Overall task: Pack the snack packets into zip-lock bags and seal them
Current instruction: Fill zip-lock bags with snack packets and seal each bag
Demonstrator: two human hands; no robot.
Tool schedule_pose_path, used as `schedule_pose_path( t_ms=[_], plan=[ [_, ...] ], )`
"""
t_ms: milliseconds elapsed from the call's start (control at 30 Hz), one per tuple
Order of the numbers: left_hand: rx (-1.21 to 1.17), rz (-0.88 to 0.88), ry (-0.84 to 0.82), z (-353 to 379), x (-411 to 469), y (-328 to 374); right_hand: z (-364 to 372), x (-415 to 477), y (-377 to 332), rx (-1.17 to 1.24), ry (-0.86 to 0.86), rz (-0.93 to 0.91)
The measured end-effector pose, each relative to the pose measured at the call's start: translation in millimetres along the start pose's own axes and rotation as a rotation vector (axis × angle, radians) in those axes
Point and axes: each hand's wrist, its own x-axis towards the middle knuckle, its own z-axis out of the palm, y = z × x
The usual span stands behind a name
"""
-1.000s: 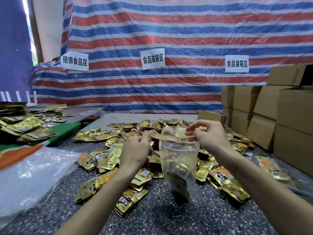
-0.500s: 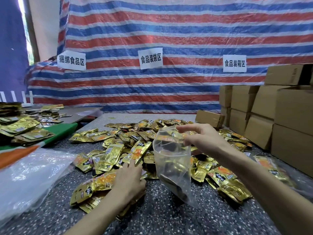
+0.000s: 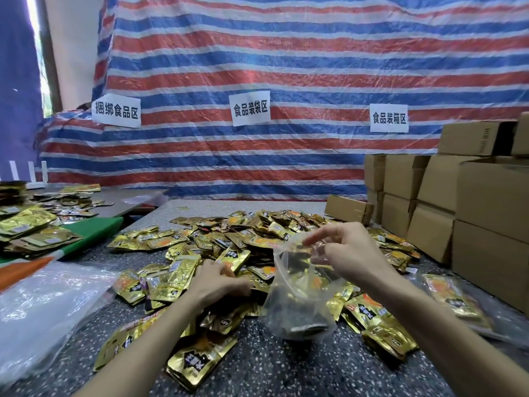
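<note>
Head: zip-lock bag [image 3: 297, 299] in right grip [image 3: 352, 259]

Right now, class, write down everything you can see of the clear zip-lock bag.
The zip-lock bag is thin, clear, crinkled plastic, standing roughly upright with its mouth open at the top. The right hand pinches its upper rim; its bottom seems to rest on the speckled table beside the heap of gold snack packets. A few packets lie inside, at the bottom.

Makeshift food-packing wkshop: striped tarp wall [image 3: 286, 67] w/ zone signs [image 3: 249, 108], stacked cartons [image 3: 492, 196], loose snack packets [image 3: 177, 270].
</note>
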Motion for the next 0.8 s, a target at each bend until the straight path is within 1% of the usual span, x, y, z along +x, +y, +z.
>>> schedule_pose_path(
  t_ms=[33, 67, 100, 167, 200, 300, 433, 500, 567, 600, 667, 700, 733, 767, 800],
  plan=[
    [-0.125, -0.037, 0.057, 2.1, 8.2, -2.8, -0.1, -0.4, 0.6, -0.004, 0.004, -0.001],
    [-0.182, -0.079, 0.113, 4.7, 16.1, -5.6, -0.1, -1.2, 0.4, 0.005, -0.001, -0.004],
    [-0.129, -0.105, 0.164, 7.8, 23.2, -8.3, -0.5, -1.9, 0.3, 0.033, -0.017, -0.004],
    [0.119, -0.122, 0.232, 12.6, 32.7, -12.2, -1.4, -3.8, -1.5, 0.124, -0.089, 0.007],
    [0.166, -0.122, 0.241, 13.4, 35.9, -12.6, -1.7, -4.9, -2.5, 0.154, -0.133, 0.011],
    [0.126, -0.122, 0.192, 8.6, 37.4, -8.3, -1.8, -7.8, -5.5, 0.131, -0.222, 0.009],
    [0.163, -0.087, 0.302, -10.6, 23.5, 1.1, 1.1, -11.1, -12.7, 0.029, -0.260, -0.011],
    [0.014, -0.099, 0.304, -31.8, 12.9, 12.8, 2.7, -12.5, -16.5, 0.006, -0.266, -0.023],
    [-0.263, -0.119, 0.252, -59.1, -0.2, 28.5, 4.4, -12.8, -19.5, 0.046, -0.277, -0.015],
    [-0.415, -0.100, 0.204, -72.8, -9.9, 37.2, 5.3, -12.6, -20.5, 0.062, -0.279, -0.009],
    [-0.689, -0.046, 0.032, -96.8, -33.5, 54.3, 8.1, -10.9, -21.5, 0.062, -0.275, 0.007],
    [-0.774, -0.016, -0.074, -106.9, -43.8, 61.5, 9.6, -10.1, -22.1, 0.052, -0.270, 0.010],
    [-0.794, 0.014, -0.172, -115.6, -53.3, 69.3, 11.2, -9.6, -22.8, 0.038, -0.259, 0.004],
    [-0.747, 0.041, -0.259, -122.5, -62.1, 79.0, 12.4, -9.6, -23.4, 0.024, -0.247, -0.014],
    [-0.653, 0.061, -0.330, -128.2, -68.7, 89.3, 13.4, -9.4, -23.8, 0.014, -0.244, -0.037]
  ],
)
